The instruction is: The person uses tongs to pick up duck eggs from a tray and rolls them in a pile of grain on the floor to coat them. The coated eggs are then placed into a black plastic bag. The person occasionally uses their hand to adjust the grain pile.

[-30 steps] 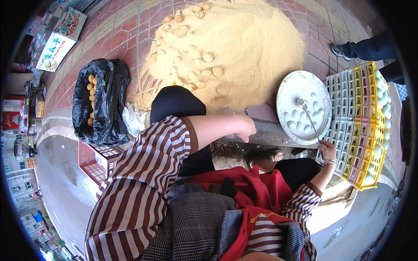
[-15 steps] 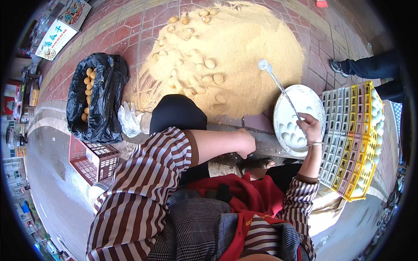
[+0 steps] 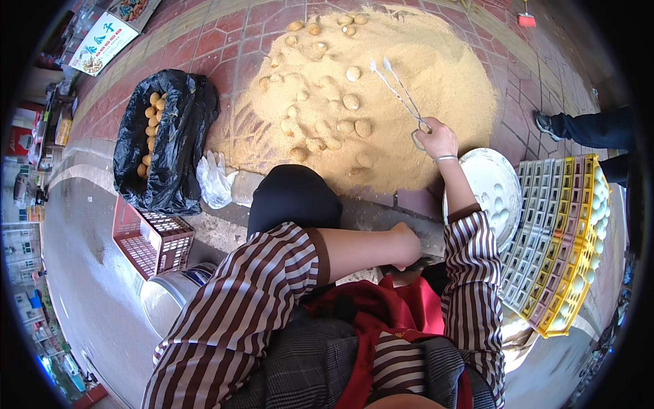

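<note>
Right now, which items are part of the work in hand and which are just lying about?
In use:
- right hand gripping metal tongs
- sandy heap with coated eggs
- white basin
- egg trays
- left hand, low by the knee

Lying about:
- black bag of brown eggs
- red crate
- white plastic bag

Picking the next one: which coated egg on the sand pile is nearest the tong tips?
The egg just left of the tongs' tips, upper middle of the pile; others lie farther off.

You're wearing brown-and-white striped sleeves [image 3: 252, 307] over a red cloth apron [image 3: 381, 313] (plaid beneath), facing a tan sawdust heap [image 3: 422, 82], yellow-and-grey plastic egg trays [image 3: 555, 273], and a black plastic bag [image 3: 180, 150].
</note>
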`<action>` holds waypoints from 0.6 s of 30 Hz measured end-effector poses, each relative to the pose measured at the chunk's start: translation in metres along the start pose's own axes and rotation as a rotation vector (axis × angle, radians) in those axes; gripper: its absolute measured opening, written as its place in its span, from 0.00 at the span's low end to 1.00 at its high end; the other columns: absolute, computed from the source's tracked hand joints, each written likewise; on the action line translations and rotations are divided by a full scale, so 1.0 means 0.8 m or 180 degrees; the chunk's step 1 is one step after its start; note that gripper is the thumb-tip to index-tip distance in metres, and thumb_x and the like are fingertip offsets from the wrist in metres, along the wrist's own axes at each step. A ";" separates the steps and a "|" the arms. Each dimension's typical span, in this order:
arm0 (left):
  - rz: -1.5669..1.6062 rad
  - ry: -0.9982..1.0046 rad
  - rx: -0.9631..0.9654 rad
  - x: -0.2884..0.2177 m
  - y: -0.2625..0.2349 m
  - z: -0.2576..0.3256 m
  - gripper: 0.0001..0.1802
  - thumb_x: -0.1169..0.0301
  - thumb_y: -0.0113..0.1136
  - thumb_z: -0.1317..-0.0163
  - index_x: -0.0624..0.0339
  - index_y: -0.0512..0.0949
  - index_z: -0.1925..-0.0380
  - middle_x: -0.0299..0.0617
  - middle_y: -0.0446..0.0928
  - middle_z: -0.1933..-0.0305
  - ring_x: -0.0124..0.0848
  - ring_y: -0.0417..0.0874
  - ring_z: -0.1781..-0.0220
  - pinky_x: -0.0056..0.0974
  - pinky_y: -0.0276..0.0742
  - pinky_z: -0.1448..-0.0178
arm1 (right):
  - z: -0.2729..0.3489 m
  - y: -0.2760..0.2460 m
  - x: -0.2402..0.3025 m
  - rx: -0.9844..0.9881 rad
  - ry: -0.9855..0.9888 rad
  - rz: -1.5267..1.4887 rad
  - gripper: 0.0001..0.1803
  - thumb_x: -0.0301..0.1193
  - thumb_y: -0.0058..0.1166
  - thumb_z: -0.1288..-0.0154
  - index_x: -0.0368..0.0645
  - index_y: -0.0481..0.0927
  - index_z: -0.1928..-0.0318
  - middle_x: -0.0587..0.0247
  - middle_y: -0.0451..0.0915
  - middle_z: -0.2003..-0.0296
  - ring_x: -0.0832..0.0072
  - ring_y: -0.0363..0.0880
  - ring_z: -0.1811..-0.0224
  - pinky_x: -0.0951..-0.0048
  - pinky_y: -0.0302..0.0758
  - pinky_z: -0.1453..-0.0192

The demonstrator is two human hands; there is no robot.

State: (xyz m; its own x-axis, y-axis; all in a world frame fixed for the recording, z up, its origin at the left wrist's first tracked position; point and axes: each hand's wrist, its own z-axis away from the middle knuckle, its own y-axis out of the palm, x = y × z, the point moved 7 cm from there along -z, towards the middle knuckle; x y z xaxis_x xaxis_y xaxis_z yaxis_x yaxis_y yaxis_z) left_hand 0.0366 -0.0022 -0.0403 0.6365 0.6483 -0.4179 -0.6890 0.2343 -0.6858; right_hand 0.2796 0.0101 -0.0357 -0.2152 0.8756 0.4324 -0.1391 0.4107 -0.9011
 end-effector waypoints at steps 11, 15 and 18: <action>0.0036 -0.0137 0.0070 0.042 0.026 0.030 0.18 0.57 0.61 0.47 0.57 0.81 0.61 0.47 0.81 0.61 0.44 0.82 0.56 0.50 0.78 0.55 | 0.319 -0.060 -0.214 -0.1041 0.1856 -0.3390 0.15 0.24 0.55 0.41 0.39 0.79 0.52 0.71 0.74 0.80 0.89 0.63 0.85 0.86 0.55 0.84; -0.0055 -0.0215 0.0165 0.061 0.033 0.046 0.21 0.56 0.60 0.46 0.55 0.78 0.55 0.47 0.80 0.59 0.45 0.81 0.54 0.50 0.78 0.56 | 0.360 -0.057 -0.261 -0.1402 0.2304 -0.3957 0.07 0.29 0.57 0.39 0.43 0.78 0.61 0.74 0.70 0.81 0.88 0.61 0.85 0.86 0.53 0.85; 0.0022 -0.0342 0.0105 0.071 0.035 0.051 0.19 0.56 0.61 0.46 0.55 0.79 0.58 0.47 0.80 0.60 0.46 0.81 0.55 0.50 0.77 0.56 | 0.364 -0.032 -0.275 -0.1093 0.2696 -0.5666 0.09 0.32 0.55 0.38 0.42 0.77 0.60 0.70 0.70 0.79 0.85 0.64 0.81 0.84 0.56 0.83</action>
State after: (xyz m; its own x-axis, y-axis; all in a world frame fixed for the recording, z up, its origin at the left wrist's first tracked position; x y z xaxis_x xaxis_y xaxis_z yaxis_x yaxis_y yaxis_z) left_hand 0.0392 0.0705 -0.0590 0.5921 0.7235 -0.3549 -0.7053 0.2522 -0.6626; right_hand 0.0492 -0.2671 -0.0985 0.3703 -0.6602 0.6535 0.5374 0.7261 0.4290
